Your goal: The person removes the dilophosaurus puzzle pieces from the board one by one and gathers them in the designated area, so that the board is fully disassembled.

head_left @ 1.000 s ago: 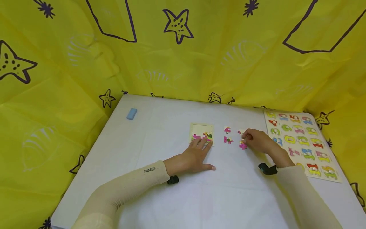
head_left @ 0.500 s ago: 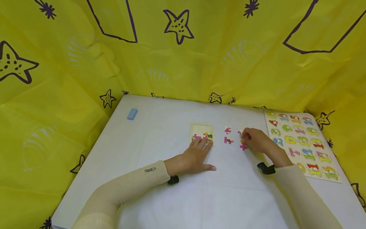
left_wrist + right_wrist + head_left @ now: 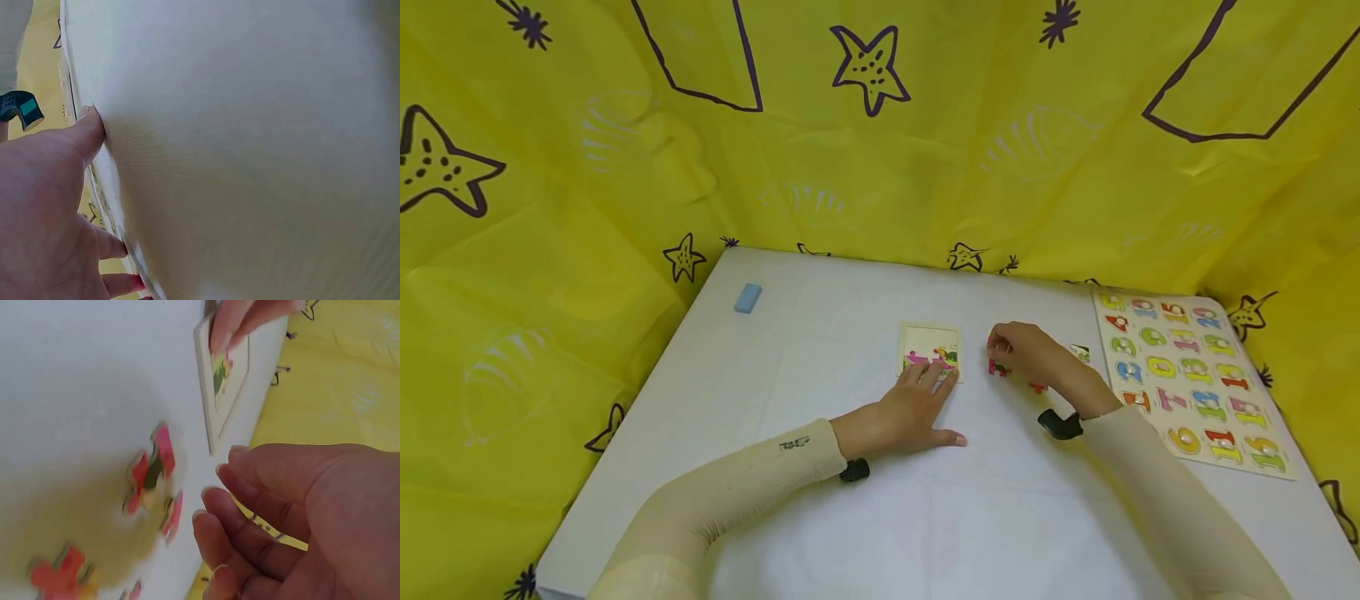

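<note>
My left hand (image 3: 913,412) rests with spread, straight fingers on the lower edge of a small wooden jigsaw tray (image 3: 931,337). Pink and green pieces fill the lower part of that tray. My right hand (image 3: 1030,354) hovers over loose jigsaw pieces to the tray's right, its fingers loosely bent. In the right wrist view nothing shows between its thumb and fingertips. A pink and green piece (image 3: 152,472) lies below those fingers, with another pink piece (image 3: 173,515) just beyond it. A pink and yellow piece (image 3: 62,575) lies nearer the wrist camera.
A number puzzle board (image 3: 1191,379) lies at the table's right side. Between it and my right hand is one small light piece (image 3: 1079,352). A blue block (image 3: 748,298) sits at the far left. Yellow curtain (image 3: 865,167) hangs around the white table (image 3: 820,333).
My right hand has moved left from the right-hand loose pieces to above the left-hand ones. The small light piece by the number board has come into sight. My left hand stays put.
</note>
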The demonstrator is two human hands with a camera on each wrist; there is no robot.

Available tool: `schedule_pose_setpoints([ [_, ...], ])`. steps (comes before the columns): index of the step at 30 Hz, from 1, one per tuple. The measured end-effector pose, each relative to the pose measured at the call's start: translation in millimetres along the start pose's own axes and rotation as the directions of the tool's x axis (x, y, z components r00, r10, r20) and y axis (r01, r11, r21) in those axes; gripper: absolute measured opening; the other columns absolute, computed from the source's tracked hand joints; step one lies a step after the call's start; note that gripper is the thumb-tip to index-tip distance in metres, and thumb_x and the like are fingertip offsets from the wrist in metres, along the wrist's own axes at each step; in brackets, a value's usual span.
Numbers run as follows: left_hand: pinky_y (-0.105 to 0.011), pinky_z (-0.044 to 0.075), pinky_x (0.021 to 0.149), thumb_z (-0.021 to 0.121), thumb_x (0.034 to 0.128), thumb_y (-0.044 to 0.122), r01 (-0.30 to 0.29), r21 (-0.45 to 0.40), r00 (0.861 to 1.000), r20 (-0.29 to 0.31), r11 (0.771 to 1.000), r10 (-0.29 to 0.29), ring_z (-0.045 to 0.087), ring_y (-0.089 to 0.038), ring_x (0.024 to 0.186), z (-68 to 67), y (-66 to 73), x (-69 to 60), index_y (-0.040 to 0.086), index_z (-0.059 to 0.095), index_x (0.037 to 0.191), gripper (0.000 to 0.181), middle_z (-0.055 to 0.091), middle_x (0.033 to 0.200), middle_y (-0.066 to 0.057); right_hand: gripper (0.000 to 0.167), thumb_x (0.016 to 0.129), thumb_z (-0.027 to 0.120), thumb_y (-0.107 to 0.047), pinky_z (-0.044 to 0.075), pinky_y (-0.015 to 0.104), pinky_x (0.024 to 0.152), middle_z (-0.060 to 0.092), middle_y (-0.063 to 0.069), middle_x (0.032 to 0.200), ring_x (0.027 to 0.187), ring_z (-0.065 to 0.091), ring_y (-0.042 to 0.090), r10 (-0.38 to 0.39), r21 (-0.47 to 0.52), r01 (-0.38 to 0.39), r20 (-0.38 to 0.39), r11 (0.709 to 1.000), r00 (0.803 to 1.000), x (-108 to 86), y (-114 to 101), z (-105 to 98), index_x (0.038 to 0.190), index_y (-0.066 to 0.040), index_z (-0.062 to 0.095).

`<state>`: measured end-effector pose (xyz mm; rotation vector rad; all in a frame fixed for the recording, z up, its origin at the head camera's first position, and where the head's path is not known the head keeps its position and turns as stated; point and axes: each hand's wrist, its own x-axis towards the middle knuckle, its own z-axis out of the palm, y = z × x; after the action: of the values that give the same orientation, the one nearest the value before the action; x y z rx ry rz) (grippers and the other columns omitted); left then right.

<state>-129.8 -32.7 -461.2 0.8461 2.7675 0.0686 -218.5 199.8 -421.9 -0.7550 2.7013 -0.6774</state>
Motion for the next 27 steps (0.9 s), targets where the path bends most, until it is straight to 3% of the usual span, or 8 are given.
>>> schedule_pose_setpoints([
  [8, -0.047, 0.02, 0.13, 0.05, 0.0957, 0.08, -0.013, 0.026, 1.0, -0.005, 1.0, 0.014, 0.023, -0.037, 0.159, 0.7, 0.9, 2.0, 0.01, 0.02, 0.17, 0.106, 0.025, 0.172, -0.014, 0.021, 0.1, 0.068, -0.011, 0.053, 0.053, 0.091, 0.064, 0.021, 0.108, 0.099, 0.062, 0.035, 0.014, -0.033, -0.015, -0.024, 0.999, 1.0, 14.9, -11, 28, 0.116, 0.002, 0.067],
  [12, -0.048, 0.02, 0.13, 0.049, 0.0958, 0.08, -0.015, 0.038, 1.0, -0.003, 0.999, 0.015, 0.023, -0.037, 0.159, 0.8, 0.8, 2.1, 0.01, 0.018, 0.17, 0.106, 0.024, 0.173, -0.014, 0.027, 0.1, 0.07, -0.012, 0.053, 0.054, 0.095, 0.063, 0.022, 0.112, 0.105, 0.062, 0.037, 0.014, -0.028, -0.014, -0.01, 0.999, 1.0, 18.3, -19, 36, 0.123, 0.002, 0.066],
  [20, -0.049, 0.021, 0.13, 0.049, 0.095, 0.081, -0.004, 0.03, 1.0, 0.0, 1.0, 0.004, 0.023, -0.037, 0.159, 1.5, -0.9, 1.0, 0.012, 0.018, 0.17, 0.107, 0.022, 0.173, -0.016, 0.033, 0.102, 0.07, -0.014, 0.054, 0.052, 0.095, 0.06, 0.022, 0.115, 0.101, 0.061, 0.033, 0.048, -0.054, -0.047, 0.01, 0.997, 0.999, 25.3, -31, 40, 0.13, 0.003, 0.061],
  [27, -0.05, 0.021, 0.13, 0.05, 0.0954, 0.08, -0.016, 0.035, 1.0, -0.011, 0.999, 0.016, 0.024, -0.038, 0.158, 1.8, -1.8, 1.3, 0.011, 0.019, 0.17, 0.106, 0.023, 0.173, -0.016, 0.027, 0.103, 0.069, -0.015, 0.051, 0.053, 0.095, 0.06, 0.022, 0.114, 0.102, 0.06, 0.035, 0.06, -0.062, -0.059, 0.025, 0.996, 0.998, 29.3, -32, 37, 0.122, 0.003, 0.062],
])
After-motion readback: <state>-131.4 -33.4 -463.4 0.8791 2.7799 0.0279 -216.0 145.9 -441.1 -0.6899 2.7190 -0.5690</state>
